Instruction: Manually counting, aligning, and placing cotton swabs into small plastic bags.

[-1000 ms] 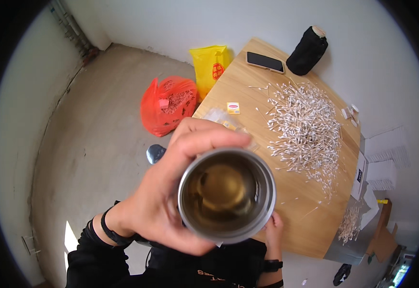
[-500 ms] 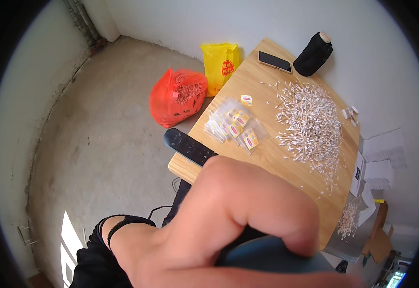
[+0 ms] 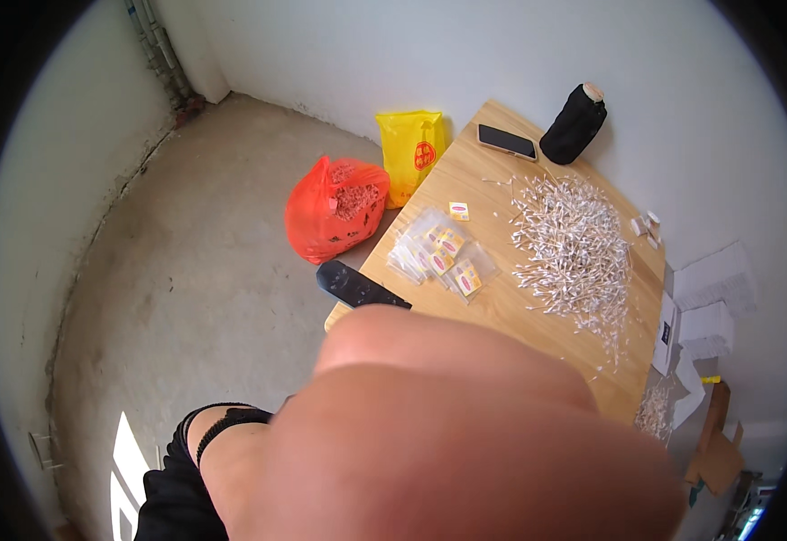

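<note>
Bare skin, blurred and very close, fills the lower middle; it appears to be my bent arms (image 3: pixel 465 451). Neither hand nor any finger can be made out. Beyond the arms stands a wooden table (image 3: pixel 547 338). On it lies a wide heap of loose cotton swabs (image 3: pixel 574 243), thinning toward the near right. Left of the heap, several clear plastic bags with yellow-and-white labels (image 3: pixel 438 252) overlap in a pile. One small label card (image 3: pixel 459 211) rests apart, just beyond them.
A phone (image 3: pixel 506 142) and a black-covered bottle (image 3: pixel 574 123) stand at the far end. Small white round pieces (image 3: pixel 648 227) sit by the wall. A red bag (image 3: pixel 335 212) and a yellow bag (image 3: pixel 411 158) are on the floor. A dark armrest (image 3: pixel 362 284) borders the table; papers (image 3: pixel 707 329) hang right.
The blurred skin has spread across the lower middle, covering the gap and the dark blue-grey surface seen between my arms. The whole scene sits slightly lower in view.
</note>
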Motion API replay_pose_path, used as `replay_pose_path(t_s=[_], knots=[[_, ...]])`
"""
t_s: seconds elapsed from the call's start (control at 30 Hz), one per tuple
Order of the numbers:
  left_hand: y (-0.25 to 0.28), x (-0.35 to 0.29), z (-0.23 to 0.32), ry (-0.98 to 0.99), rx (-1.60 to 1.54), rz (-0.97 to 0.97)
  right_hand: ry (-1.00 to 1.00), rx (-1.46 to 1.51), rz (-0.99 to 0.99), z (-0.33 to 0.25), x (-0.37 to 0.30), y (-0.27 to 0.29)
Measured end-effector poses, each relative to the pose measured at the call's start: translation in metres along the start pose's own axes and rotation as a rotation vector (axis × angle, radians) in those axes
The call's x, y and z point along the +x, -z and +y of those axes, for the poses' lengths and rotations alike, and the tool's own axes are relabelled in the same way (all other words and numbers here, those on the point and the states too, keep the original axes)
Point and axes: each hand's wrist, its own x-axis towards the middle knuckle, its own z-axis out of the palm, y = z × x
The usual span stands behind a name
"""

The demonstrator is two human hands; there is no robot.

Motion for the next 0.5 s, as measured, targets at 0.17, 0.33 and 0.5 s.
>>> replay_pose_path(t_s=[0.17, 0.33, 0.5], knots=[[0.006, -0.001, 0.015, 0.015, 0.024, 0.007, 0.019, 0.008, 0.009, 0.005, 0.001, 0.000], [0.005, -0.012, 0.032, 0.021, 0.061, 0.016, 0.045, 0.002, -0.017, 0.008, 0.003, -0.004], [0.022, -0.035, 0.043, 0.049, 0.075, 0.002, 0.049, 0.023, 0.002, 0.013, 0.004, 0.002]])
